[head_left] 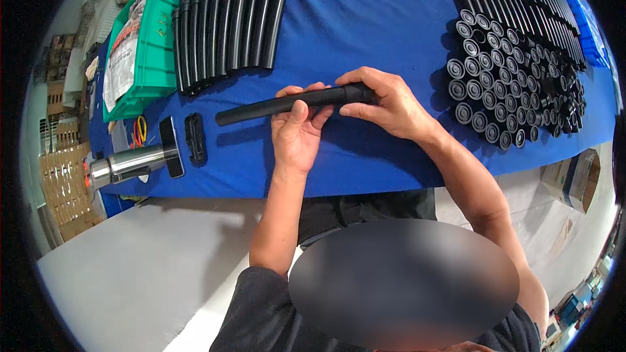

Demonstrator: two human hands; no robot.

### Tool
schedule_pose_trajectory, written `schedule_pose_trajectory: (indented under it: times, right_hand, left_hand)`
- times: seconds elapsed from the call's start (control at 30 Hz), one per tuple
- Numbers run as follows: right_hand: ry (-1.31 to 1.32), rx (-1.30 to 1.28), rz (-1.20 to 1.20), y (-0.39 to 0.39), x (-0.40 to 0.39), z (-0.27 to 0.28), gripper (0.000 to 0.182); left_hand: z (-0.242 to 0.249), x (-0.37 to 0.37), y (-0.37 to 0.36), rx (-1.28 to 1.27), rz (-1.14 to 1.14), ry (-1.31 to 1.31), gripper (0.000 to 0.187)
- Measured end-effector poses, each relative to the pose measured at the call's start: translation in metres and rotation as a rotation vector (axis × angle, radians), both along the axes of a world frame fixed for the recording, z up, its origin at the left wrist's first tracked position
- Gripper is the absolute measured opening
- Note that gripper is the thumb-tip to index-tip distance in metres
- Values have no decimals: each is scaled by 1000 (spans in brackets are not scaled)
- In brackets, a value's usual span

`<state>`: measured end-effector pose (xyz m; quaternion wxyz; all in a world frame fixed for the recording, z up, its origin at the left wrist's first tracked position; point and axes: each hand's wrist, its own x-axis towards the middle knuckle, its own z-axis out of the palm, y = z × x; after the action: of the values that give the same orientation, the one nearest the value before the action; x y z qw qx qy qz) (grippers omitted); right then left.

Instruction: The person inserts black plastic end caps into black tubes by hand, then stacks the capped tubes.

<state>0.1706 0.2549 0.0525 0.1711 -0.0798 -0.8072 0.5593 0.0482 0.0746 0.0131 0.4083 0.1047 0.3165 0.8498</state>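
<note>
A black tube lies nearly level across my two hands, just above the blue-covered table. My left hand cradles its middle, fingers behind and thumb in front. At the tube's thicker right end, my right hand grips with thumb and fingers, partly hiding that end. The tube's thinner end points left. Beyond my hands, a row of similar black tubes lies on the table. To the right rises a big stack of black tubes with their round ends facing me.
On the left are a green crate with a printed bag, a steel flask, a phone, a black clip-like part and scissors with coloured handles. A blue bin stands far right. Blue cloth covers the table.
</note>
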Motion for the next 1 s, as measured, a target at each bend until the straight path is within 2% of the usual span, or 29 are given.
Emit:
schedule_pose_trajectory:
  times: [0.37, 0.53, 0.6, 0.67, 0.77, 0.9, 1.0]
  right_hand:
    - [40, 60, -31, -6, 0, 0, 30]
    - [162, 106, -46, -7, 2, -8, 31]
    - [256, 149, -59, -7, 0, -19, 34]
    - [252, 139, -58, -8, 2, -21, 35]
    - [181, 45, -3, -6, 5, -13, 35]
    - [190, 27, 20, -4, 5, -19, 35]
    - [194, 28, 53, -3, 6, -18, 33]
  left_hand:
    - [0, 10, 2, -12, 68, 25, 27]
    - [2, -5, -4, -25, -54, 24, 38]
    - [12, -16, -9, 53, -154, -11, 41]
    - [-3, -34, -24, 135, -81, -131, 37]
    - [-18, -44, -33, 243, -166, -154, 32]
    - [-13, -40, -32, 151, -100, -175, 29]
    - [-14, -39, -33, 197, -141, -192, 29]
